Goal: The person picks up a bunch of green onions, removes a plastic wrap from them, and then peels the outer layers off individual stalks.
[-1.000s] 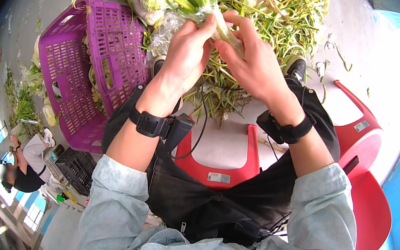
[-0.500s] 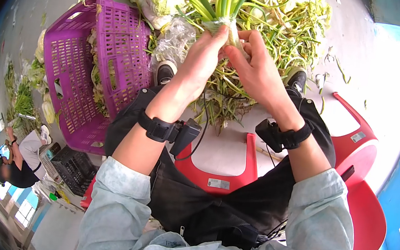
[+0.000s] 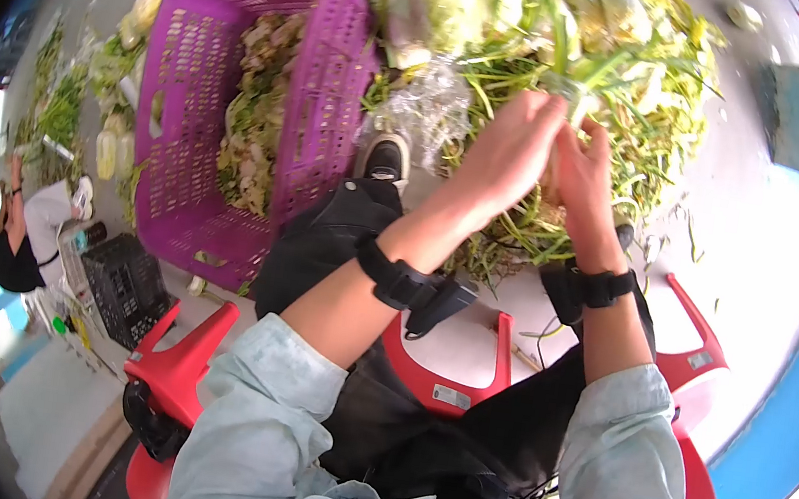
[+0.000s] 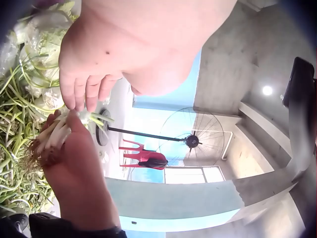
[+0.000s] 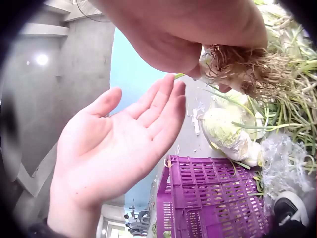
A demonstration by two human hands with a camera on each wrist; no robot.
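Note:
A bunch of spring onions (image 3: 579, 89) with white stems and brown roots (image 5: 242, 69) is in my right hand (image 3: 585, 178), whose fingers and thumb grip the stems (image 4: 55, 135). My left hand (image 3: 509, 148) is beside the bunch; the right wrist view shows its palm (image 5: 119, 144) facing up with the fingers extended. In the left wrist view its fingertips (image 4: 84, 99) lie close to the stems; contact is unclear. Clear wrap shows around the bunch below the green leaves. Under both hands is a heap of loose onion leaves (image 3: 657, 132).
A purple crate (image 3: 325, 88) with leafy scraps stands at left, with crumpled clear plastic (image 3: 428, 112) beside it. Cabbages (image 3: 442, 3) lie beyond the heap. Red stools (image 3: 441, 391) stand near my legs. Another person (image 3: 11, 249) is at far left; a fan (image 4: 192, 141) stands off.
The head view has shifted, so crate, heap and hands appear further right. My hands and the bunch are lower in the picture, and the onion leaves now point up and right.

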